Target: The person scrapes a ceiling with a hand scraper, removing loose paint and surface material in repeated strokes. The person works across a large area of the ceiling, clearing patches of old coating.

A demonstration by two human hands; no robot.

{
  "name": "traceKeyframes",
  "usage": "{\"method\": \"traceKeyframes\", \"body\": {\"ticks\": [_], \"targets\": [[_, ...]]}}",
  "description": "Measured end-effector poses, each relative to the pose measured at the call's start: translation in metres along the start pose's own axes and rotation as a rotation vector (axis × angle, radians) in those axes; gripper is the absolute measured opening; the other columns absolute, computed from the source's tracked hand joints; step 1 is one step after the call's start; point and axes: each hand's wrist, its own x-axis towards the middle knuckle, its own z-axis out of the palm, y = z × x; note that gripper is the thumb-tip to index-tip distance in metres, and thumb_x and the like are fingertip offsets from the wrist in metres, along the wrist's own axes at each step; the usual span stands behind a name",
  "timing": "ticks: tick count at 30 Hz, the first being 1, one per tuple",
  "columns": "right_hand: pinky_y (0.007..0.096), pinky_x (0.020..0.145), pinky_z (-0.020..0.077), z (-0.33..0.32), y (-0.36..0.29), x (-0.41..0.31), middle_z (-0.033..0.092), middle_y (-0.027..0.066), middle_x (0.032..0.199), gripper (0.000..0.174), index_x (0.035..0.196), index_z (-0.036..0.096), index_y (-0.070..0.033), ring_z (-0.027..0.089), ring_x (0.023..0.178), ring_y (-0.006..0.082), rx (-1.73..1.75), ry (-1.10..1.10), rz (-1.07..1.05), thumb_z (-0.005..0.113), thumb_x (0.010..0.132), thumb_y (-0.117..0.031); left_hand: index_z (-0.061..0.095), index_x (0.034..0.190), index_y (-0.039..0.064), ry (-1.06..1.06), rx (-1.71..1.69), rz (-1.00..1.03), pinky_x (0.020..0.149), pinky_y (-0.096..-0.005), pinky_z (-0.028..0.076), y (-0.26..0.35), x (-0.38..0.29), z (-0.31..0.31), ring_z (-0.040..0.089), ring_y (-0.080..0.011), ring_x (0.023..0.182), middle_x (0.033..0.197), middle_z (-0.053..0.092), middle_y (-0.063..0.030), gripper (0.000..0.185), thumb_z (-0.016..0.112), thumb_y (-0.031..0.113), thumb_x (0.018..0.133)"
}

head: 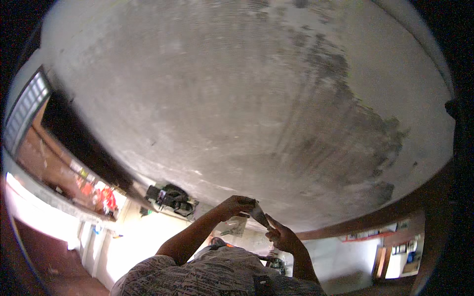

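My right hand (281, 236) grips the narrow handle end of a tool that looks like a putty knife (261, 217). My left hand (237, 207) has its fingers at the wide, pale end of the same tool. Both hands are held in front of my chest, just below a large grey wall surface (207, 111) that fills the upper view. Dark, rough patches (333, 133) mark its right part. The fine shape of the tool is too small and blurred to tell.
A black bag (176, 199) lies on a pale surface left of my arm. Red items (105, 198) sit farther left, below a barred window (27, 107). A pale sheet (234, 226) shows beneath my hands. At right, an opening (401, 255) leads to another area.
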Motion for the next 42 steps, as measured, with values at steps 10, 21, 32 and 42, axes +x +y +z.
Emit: {"method": "traceKeyframes", "body": {"ticks": [10, 21, 32, 42], "targets": [[0.0278, 0.060, 0.0459, 0.029, 0.000, 0.043, 0.058, 0.0040, 0.080, 0.062, 0.149, 0.024, -0.019, 0.052, 0.067, 0.0115, -0.016, -0.218, -0.059, 0.055, 0.096, -0.025, 0.061, 0.121, 0.004, 0.344, 0.154, 0.072, 0.078, -0.0328, 0.054, -0.025, -0.051, -0.020, 0.064, -0.0174, 0.095, 0.102, 0.068, -0.0082, 0.042, 0.065, 0.029, 0.088], [0.0298, 0.038, 0.0414, -0.005, -0.048, 0.003, 0.056, 0.0075, 0.075, 0.080, 0.151, 0.006, -0.029, 0.049, 0.047, 0.0139, 0.793, 0.051, 0.060, 0.052, 0.090, -0.007, 0.062, 0.120, 0.007, 0.247, 0.775, 0.502, 0.088, -0.0320, 0.051, 0.089, 0.012, 0.042, 0.066, -0.0218, 0.100, 0.110, 0.067, -0.0137, 0.031, 0.057, 0.021, 0.092], [0.0268, 0.034, 0.0373, -0.054, -0.133, -0.029, 0.053, 0.0071, 0.074, 0.071, 0.151, 0.011, -0.024, 0.046, 0.041, 0.0120, 0.877, 0.560, -0.314, 0.054, 0.095, -0.025, 0.055, 0.124, 0.006, 0.365, 1.371, 1.412, 0.100, -0.0488, 0.044, 0.191, -0.002, 0.132, 0.043, -0.0377, 0.125, 0.136, 0.044, -0.0149, 0.045, 0.060, 0.000, 0.080], [0.0262, 0.032, 0.0330, -0.084, -0.210, -0.027, 0.051, 0.0051, 0.068, 0.074, 0.151, 0.004, -0.029, 0.041, 0.038, 0.0125, 0.929, 0.519, -0.601, 0.052, 0.094, -0.027, 0.060, 0.119, 0.006, 0.537, 1.366, 1.752, 0.099, -0.0477, 0.044, 0.253, 0.012, 0.157, 0.049, -0.0388, 0.120, 0.128, 0.052, -0.0155, 0.046, 0.066, 0.008, 0.074]]}}
